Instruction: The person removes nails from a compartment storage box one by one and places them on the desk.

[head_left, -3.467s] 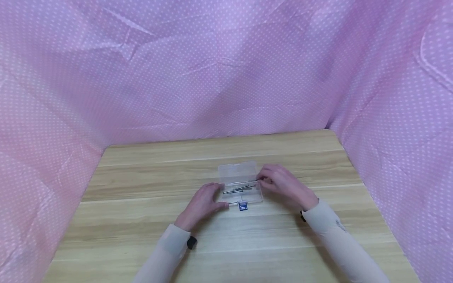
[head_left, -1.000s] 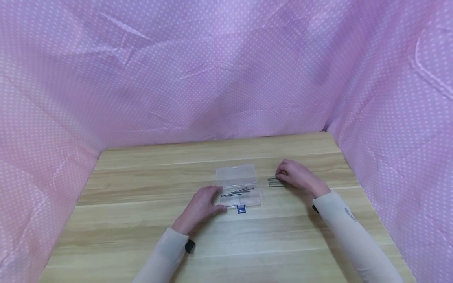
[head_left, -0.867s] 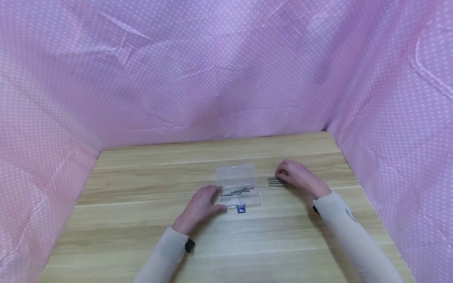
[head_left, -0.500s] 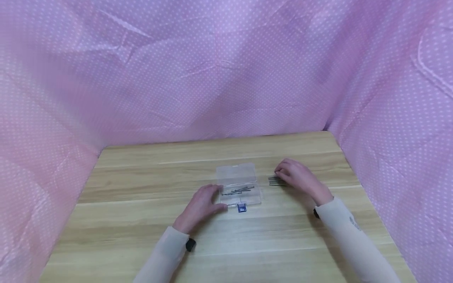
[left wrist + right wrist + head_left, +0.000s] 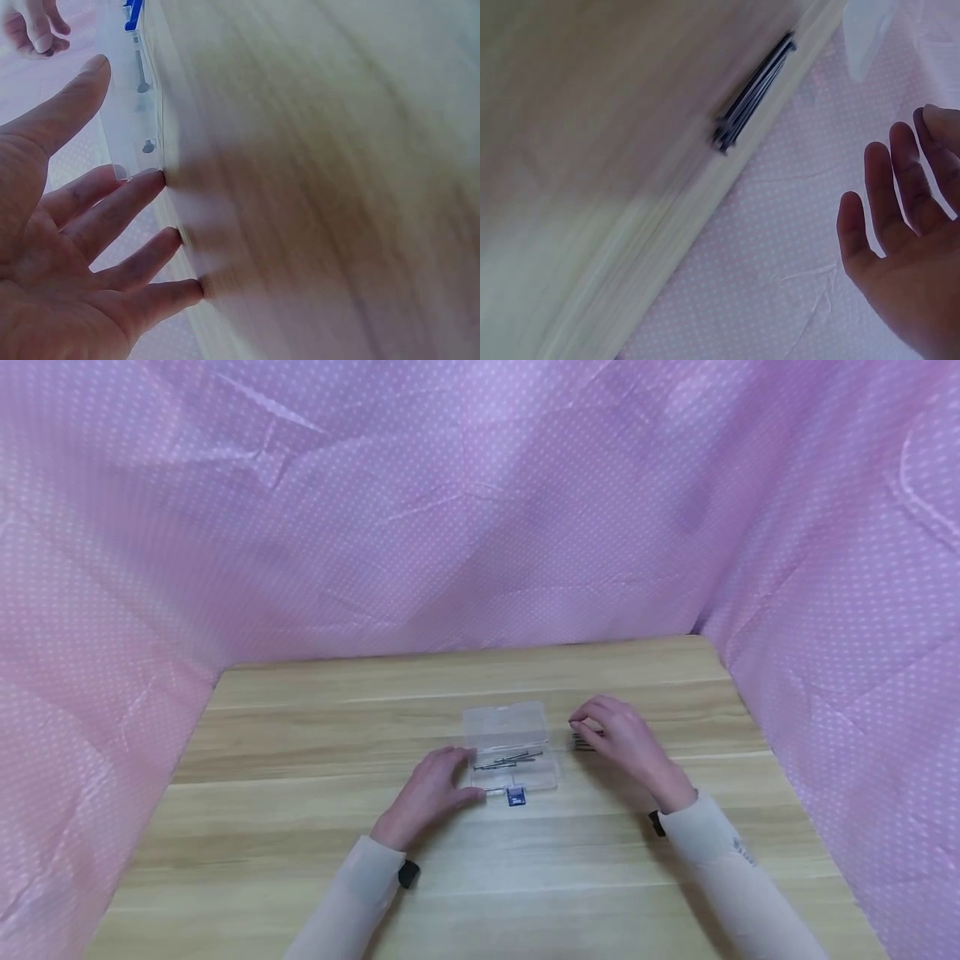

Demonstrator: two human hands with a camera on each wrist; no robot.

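A left hand is resting flat-fingered against a clear box; at its 3 o'clock, the empty, loosely spread right hand is apparently hovering over nails.

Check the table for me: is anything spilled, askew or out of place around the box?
Nothing is spilled. The clear box lies open with loose nails inside at slightly different angles; a neat bundle of nails lies outside it beside the right hand. The left hand touches the box's left end.
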